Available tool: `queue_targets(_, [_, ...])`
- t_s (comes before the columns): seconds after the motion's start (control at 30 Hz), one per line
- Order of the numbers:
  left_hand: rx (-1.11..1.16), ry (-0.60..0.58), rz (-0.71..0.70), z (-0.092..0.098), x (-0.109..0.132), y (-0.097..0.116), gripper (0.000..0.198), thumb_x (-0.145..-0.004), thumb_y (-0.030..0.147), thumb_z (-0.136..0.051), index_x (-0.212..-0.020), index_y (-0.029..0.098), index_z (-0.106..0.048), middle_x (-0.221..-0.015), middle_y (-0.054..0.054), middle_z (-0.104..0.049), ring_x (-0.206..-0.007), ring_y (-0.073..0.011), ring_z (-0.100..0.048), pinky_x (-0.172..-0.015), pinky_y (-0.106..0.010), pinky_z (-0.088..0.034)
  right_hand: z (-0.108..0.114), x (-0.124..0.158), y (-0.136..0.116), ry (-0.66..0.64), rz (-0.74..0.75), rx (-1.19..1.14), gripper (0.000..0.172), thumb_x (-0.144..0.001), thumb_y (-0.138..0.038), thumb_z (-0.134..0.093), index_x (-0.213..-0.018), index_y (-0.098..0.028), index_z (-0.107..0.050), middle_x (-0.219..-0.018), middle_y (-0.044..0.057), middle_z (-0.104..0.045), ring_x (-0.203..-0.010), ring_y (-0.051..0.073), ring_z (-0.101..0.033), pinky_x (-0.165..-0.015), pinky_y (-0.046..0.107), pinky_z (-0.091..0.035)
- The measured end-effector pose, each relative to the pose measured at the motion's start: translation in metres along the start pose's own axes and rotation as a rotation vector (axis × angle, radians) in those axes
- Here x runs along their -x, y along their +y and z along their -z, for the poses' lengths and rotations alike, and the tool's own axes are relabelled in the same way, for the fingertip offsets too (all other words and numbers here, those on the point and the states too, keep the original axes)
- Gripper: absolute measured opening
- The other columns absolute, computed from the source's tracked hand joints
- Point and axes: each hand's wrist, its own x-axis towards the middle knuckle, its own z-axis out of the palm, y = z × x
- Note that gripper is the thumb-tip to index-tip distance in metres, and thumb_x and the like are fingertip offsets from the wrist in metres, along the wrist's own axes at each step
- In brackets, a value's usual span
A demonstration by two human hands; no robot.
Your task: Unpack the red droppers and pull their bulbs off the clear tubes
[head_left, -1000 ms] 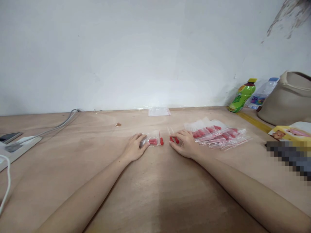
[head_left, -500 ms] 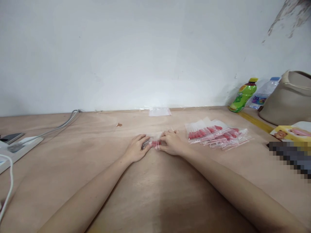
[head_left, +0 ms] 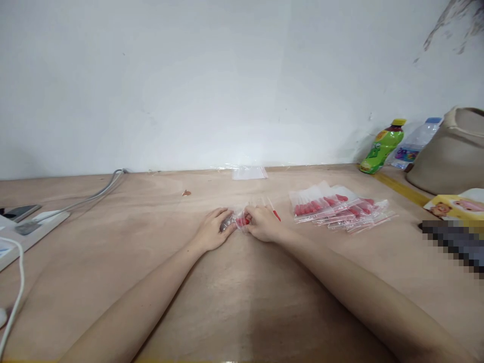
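Observation:
On the wooden table, a small clear plastic bag with red pieces at its right part lies between my hands. My left hand rests at the bag's left end, with the thumb in front and the fingers behind, closed on it. My right hand is curled in a pinch at the red end; its fingertips partly hide what they grip. A thin red strip on clear plastic shows just right of my right knuckles.
A pile of clear zip bags with red pieces lies to the right. A flat zip bag is by the wall. Bottles, a beige bag and a pixelated dark object stand or lie far right; cables run left.
My right hand has curled its fingers in and shifted slightly left over the red pieces. The red strip now shows beside it. My left hand has stayed in place.

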Motion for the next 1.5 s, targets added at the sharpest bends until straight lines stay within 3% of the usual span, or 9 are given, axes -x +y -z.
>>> queue_targets(0.27, [-0.080, 0.031, 0.047, 0.000, 0.005, 0.000, 0.049, -0.084, 0.050, -0.041, -0.121, 0.019, -0.049, -0.123, -0.010, -0.049, -0.116, -0.0240, -0.043, -0.098, -0.039, -0.035, 0.009, 0.000, 0.022, 0.159, -0.070, -0.489, 0.014, -0.074, -0.016, -0.052, -0.088, -0.018, -0.056, -0.075, 0.000, -0.063, -0.059, 0.010, -0.056, -0.059, 0.024, -0.045])
queue_targets(0.43, [-0.240, 0.046, 0.189, 0.003, 0.010, 0.008, 0.049, -0.083, 0.052, -0.038, -0.112, 0.018, -0.055, -0.115, -0.014, -0.053, -0.110, -0.0316, -0.044, -0.093, -0.049, -0.034, 0.027, 0.000, 0.050, 0.319, -0.156, -0.681, 0.019, -0.076, -0.024, -0.055, -0.093, -0.017, -0.058, -0.084, 0.005, -0.067, -0.072, 0.015, -0.063, -0.068, 0.031, -0.050])
queue_targets(0.63, [-0.336, 0.192, 0.130, 0.007, 0.008, 0.013, 0.043, -0.082, 0.049, -0.041, -0.105, 0.017, -0.057, -0.116, -0.015, -0.051, -0.115, -0.0353, -0.038, -0.097, -0.054, -0.027, 0.034, 0.020, 0.060, 0.594, 0.012, -0.361, 0.023, -0.082, -0.028, -0.049, -0.101, -0.021, -0.059, -0.096, 0.005, -0.066, -0.088, 0.018, -0.061, -0.081, 0.035, -0.048])
queue_targets(0.83, [-0.015, 0.073, -0.161, 0.008, -0.006, -0.008, 0.035, -0.088, 0.027, -0.031, -0.115, 0.021, -0.052, -0.127, -0.005, -0.048, -0.123, -0.0195, -0.038, -0.102, -0.038, -0.035, 0.011, 0.025, 0.060, 0.421, 0.284, 0.075, 0.032, -0.086, -0.014, -0.036, -0.109, -0.019, -0.058, -0.106, 0.008, -0.063, -0.092, 0.019, -0.055, -0.084, 0.036, -0.043])
queue_targets(1.07, [-0.010, -0.196, -0.115, 0.004, -0.008, -0.019, 0.044, -0.091, 0.037, -0.028, -0.129, 0.021, -0.042, -0.137, -0.005, -0.039, -0.129, -0.0197, -0.030, -0.107, -0.039, -0.024, 0.000, 0.020, 0.059, 0.275, 0.365, 0.275, 0.032, -0.087, -0.012, -0.036, -0.108, -0.017, -0.059, -0.103, 0.009, -0.062, -0.088, 0.019, -0.052, -0.080, 0.032, -0.041])
queue_targets(1.2, [-0.149, -0.122, 0.061, 0.000, -0.006, -0.011, 0.043, -0.090, 0.037, -0.029, -0.125, 0.020, -0.047, -0.133, -0.007, -0.043, -0.125, -0.0259, -0.035, -0.102, -0.044, -0.029, 0.000, 0.022, 0.054, 0.210, 0.372, 0.298, 0.030, -0.086, -0.011, -0.038, -0.102, -0.019, -0.062, -0.102, 0.008, -0.062, -0.092, 0.019, -0.051, -0.079, 0.032, -0.040])
queue_targets(1.33, [-0.310, -0.008, 0.193, 0.005, -0.003, 0.004, 0.034, -0.085, 0.037, -0.037, -0.102, 0.019, -0.060, -0.110, -0.011, -0.059, -0.104, -0.0326, -0.051, -0.087, -0.051, -0.038, 0.001, 0.024, 0.052, 0.196, 0.340, 0.292, 0.028, -0.087, -0.015, -0.039, -0.102, -0.019, -0.062, -0.100, 0.008, -0.062, -0.091, 0.019, -0.051, -0.078, 0.033, -0.037])
queue_targets(1.4, [-0.288, 0.050, 0.155, 0.008, -0.003, 0.007, 0.028, -0.082, 0.036, -0.043, -0.094, 0.018, -0.061, -0.100, -0.011, -0.061, -0.099, -0.0303, -0.053, -0.086, -0.048, -0.040, 0.001, 0.026, 0.051, 0.211, 0.316, 0.277, 0.026, -0.088, -0.021, -0.040, -0.104, -0.019, -0.061, -0.099, 0.007, -0.062, -0.091, 0.019, -0.051, -0.079, 0.033, -0.035])
queue_targets(1.5, [-0.110, 0.085, -0.042, 0.010, -0.005, 0.003, 0.026, -0.082, 0.031, -0.044, -0.100, 0.017, -0.057, -0.109, -0.009, -0.057, -0.105, -0.0226, -0.050, -0.092, -0.036, -0.040, 0.002, 0.029, 0.051, 0.250, 0.274, 0.235, 0.025, -0.088, -0.028, -0.043, -0.103, -0.018, -0.060, -0.100, 0.007, -0.062, -0.093, 0.019, -0.051, -0.080, 0.034, -0.034])
